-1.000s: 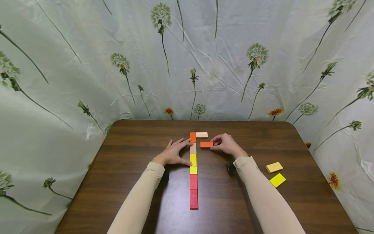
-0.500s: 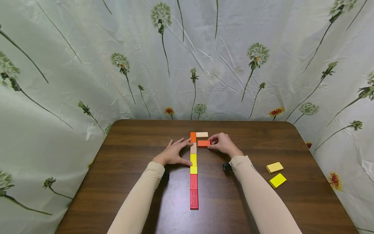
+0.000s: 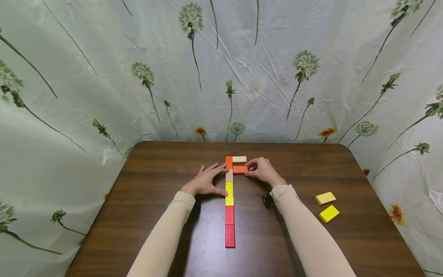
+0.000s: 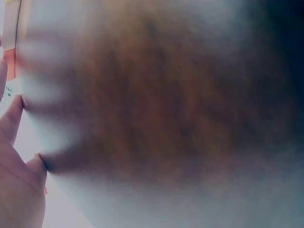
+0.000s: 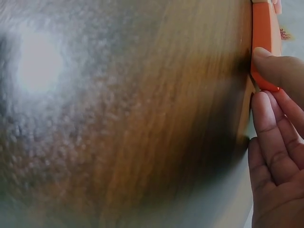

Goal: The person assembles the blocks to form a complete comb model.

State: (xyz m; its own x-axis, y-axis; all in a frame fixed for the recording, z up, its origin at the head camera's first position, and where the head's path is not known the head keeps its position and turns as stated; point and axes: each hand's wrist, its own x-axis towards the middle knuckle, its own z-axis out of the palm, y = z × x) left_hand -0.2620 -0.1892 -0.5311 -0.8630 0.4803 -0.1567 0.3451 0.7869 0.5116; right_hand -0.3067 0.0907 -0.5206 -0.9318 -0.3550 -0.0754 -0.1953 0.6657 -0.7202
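Observation:
A straight column of blocks runs up the middle of the table in the head view: red blocks (image 3: 230, 235) nearest, then yellow blocks (image 3: 229, 188), a plain wood block (image 3: 229, 176) and an orange block (image 3: 228, 161) at the far end. Spread out along its left side, my left hand (image 3: 205, 181) touches the column with its fingertips and thumb. My right hand (image 3: 265, 171) pinches the right end of an orange-red block (image 3: 238, 170), whose left end meets the column. The right wrist view shows thumb and fingers on that orange-red block (image 5: 265, 33).
A ridged pale wood block (image 3: 239, 159) juts right from the column's far end, just beyond the orange-red block. Two yellow blocks (image 3: 325, 198) lie apart on the right of the brown table (image 3: 155, 161). A flowered cloth (image 3: 263, 84) hangs behind.
My right hand has slid the orange-red block left and slightly away from me, closing the gap to the column. My left hand has stayed in place.

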